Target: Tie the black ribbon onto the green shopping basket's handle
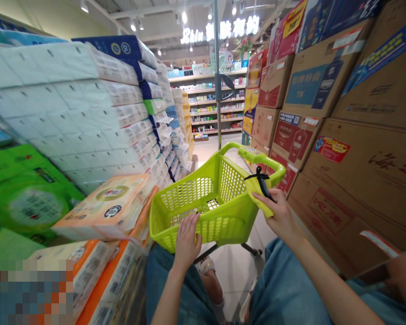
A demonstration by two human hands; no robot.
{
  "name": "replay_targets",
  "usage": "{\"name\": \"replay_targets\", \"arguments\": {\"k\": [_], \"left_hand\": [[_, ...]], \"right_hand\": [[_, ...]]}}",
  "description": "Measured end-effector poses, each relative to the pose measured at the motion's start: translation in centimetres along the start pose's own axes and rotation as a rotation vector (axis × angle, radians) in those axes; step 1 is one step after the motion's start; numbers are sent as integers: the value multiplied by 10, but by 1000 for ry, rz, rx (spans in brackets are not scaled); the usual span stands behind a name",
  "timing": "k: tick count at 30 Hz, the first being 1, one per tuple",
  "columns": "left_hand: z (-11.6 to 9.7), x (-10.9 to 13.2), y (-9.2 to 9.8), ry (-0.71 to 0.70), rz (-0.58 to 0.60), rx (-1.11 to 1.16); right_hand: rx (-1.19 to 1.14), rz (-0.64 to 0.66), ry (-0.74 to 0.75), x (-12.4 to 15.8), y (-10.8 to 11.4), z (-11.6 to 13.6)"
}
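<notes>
A lime-green plastic shopping basket on wheels [223,194] stands in the aisle just in front of my knees. My left hand [186,240] lies on its near rim with the fingers stretched over the edge. My right hand [280,215] is closed round the lower end of the basket's green handle [262,192], where a black ribbon is tied. Nothing shows inside the basket.
Wrapped tissue and toilet-paper packs [88,113] are stacked high on the left, with orange packs [108,210] jutting out near my left knee. Brown cartons [341,135] form a wall on the right. The tiled aisle runs ahead to a metal pole [218,90] and far shelves.
</notes>
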State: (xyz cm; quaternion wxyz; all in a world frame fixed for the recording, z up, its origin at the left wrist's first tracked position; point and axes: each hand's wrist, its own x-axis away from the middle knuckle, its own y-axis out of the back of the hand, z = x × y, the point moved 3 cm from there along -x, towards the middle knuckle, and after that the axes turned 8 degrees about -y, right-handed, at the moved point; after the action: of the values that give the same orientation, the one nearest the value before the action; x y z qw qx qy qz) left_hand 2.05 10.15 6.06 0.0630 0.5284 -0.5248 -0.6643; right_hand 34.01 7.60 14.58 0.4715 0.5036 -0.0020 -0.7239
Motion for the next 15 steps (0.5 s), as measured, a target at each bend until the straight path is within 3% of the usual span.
{"name": "replay_targets", "arguments": {"k": [8, 15], "left_hand": [[-11, -22, 0, 157, -70, 111], [3, -31, -13, 244, -119, 137]], "right_hand": [[-55, -29, 48, 9, -2, 21], [-3, -128, 7, -16, 17, -3]]}}
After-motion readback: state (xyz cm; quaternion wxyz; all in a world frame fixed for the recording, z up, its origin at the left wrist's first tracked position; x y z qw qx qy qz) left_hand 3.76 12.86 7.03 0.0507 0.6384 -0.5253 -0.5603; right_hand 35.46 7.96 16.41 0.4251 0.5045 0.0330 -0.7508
